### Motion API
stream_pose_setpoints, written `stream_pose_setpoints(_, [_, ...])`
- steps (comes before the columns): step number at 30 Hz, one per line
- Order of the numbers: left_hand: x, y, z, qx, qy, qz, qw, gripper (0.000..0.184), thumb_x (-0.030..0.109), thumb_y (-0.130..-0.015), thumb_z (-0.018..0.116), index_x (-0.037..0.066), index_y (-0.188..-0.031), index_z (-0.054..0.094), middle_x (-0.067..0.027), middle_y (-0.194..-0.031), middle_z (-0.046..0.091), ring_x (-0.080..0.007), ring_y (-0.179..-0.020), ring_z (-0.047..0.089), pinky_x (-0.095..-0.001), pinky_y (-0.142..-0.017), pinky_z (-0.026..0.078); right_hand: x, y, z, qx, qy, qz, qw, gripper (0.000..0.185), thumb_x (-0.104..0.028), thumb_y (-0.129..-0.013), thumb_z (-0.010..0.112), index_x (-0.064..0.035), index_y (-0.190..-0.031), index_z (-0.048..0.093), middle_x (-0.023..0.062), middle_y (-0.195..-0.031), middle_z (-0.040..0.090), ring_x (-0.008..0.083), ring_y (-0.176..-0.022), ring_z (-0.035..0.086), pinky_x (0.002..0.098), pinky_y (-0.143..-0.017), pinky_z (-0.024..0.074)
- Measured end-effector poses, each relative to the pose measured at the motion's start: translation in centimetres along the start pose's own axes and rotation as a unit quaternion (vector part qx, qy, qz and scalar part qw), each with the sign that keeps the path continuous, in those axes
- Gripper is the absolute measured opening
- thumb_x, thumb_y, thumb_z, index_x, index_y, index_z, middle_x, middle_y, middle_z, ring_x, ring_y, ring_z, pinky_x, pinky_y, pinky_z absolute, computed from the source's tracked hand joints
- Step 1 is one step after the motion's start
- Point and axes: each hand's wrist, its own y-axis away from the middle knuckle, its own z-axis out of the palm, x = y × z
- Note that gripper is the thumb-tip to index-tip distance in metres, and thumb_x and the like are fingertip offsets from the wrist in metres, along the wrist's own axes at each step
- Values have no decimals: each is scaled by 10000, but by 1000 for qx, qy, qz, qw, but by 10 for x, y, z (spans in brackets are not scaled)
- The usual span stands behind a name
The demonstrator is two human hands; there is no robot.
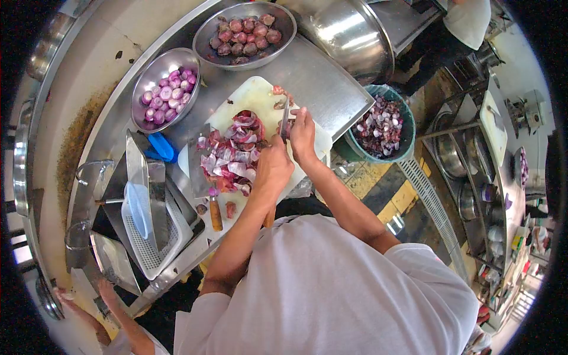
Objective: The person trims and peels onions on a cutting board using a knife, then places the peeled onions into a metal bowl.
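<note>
My left hand (274, 163) is closed round the handle of a knife (285, 118), whose blade points away over the white cutting board (251, 94). Close to the blade on its right, my right hand (303, 137) is closed at an onion, mostly hidden by the fingers and blade. Onion peels (236, 154) lie heaped on the board to the left of my hands. Another knife's wooden handle (215, 216) rests near the board's lower left edge. Small onion scraps (278, 90) lie near the board's far edge.
A bowl of peeled onions (165, 99) and a bowl of unpeeled onions (247, 38) stand beyond the board. A bin of peels (381, 127) stands to the right, a white basket (154, 239) at left. Other people's arms (125, 313) show at lower left; another person (467, 23) stands top right.
</note>
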Motion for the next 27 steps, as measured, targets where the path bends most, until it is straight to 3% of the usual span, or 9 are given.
stream_pose_setpoints(3, [8,-3,2,-67,-8,-73,995,361,-21,-843,561,-122,-1179,478,-339,-831,656,-490,-786,672,-550,-676,540,7,-2,0,-6,-71,117,991,530,-411,-1087,320,41,-1064,595,161,-832,638,235,-695,622,392,-668,507])
stream_pose_setpoints(7, [16,5,2,-28,-13,-66,997,457,-31,-814,589,-113,-1242,455,-331,-832,662,-477,-789,678,-539,-684,548,5,4,-1,7,-81,119,990,543,-428,-1085,324,39,-1054,598,155,-823,637,204,-689,613,374,-662,504])
stream_pose_setpoints(9, [15,7,3,0,-22,-45,999,482,-37,-797,608,-105,-1247,451,-305,-781,669,-465,-760,685,-528,-657,555,11,4,1,33,23,0,999,528,-426,-1088,332,33,-1051,589,130,-803,619,175,-665,599,347,-631,499])
stream_pose_setpoints(13, [-10,6,7,37,-54,-27,997,467,-34,-802,625,-110,-1232,458,-284,-792,679,-449,-752,691,-518,-644,556,-10,14,-13,3,-11,38,999,513,-425,-1091,341,31,-1055,572,134,-816,621,184,-663,624,333,-584,501])
stream_pose_setpoints(17, [-19,-6,-22,-40,15,-103,994,422,-5,-845,625,-110,-1223,469,-257,-883,699,-443,-809,692,-531,-701,559,-10,15,-19,-24,-112,107,988,535,-469,-1085,330,32,-1170,496,164,-853,658,236,-695,686,357,-610,575])
stream_pose_setpoints(19, [-7,-3,-29,-54,60,-26,996,466,2,-873,599,-104,-1300,446,-283,-978,689,-464,-878,680,-537,-747,554,-17,16,-11,9,-211,218,953,498,-440,-1092,321,16,-1148,512,124,-818,606,227,-679,634,355,-562,505])
stream_pose_setpoints(22, [-11,2,-9,5,78,70,994,509,6,-893,575,-91,-1367,417,-298,-1091,665,-478,-942,662,-531,-790,545,-27,21,-10,-16,-217,258,941,502,-445,-1092,304,10,-1172,498,101,-800,583,209,-675,588,362,-613,508])
stream_pose_setpoints(26, [-11,3,4,-17,86,30,996,532,6,-892,571,-87,-1389,408,-322,-1161,633,-482,-986,649,-526,-827,536,2,12,-13,-67,-229,233,943,491,-442,-1092,301,0,-1107,514,77,-782,562,192,-686,557,359,-637,497])
stream_pose_setpoints(27, [-14,2,9,10,71,34,997,526,12,-896,576,-59,-1392,416,-313,-1019,651,-482,-892,661,-529,-754,531,7,12,-12,-80,-211,219,949,470,-427,-1093,311,-5,-1073,516,67,-776,552,180,-684,539,351,-635,489])
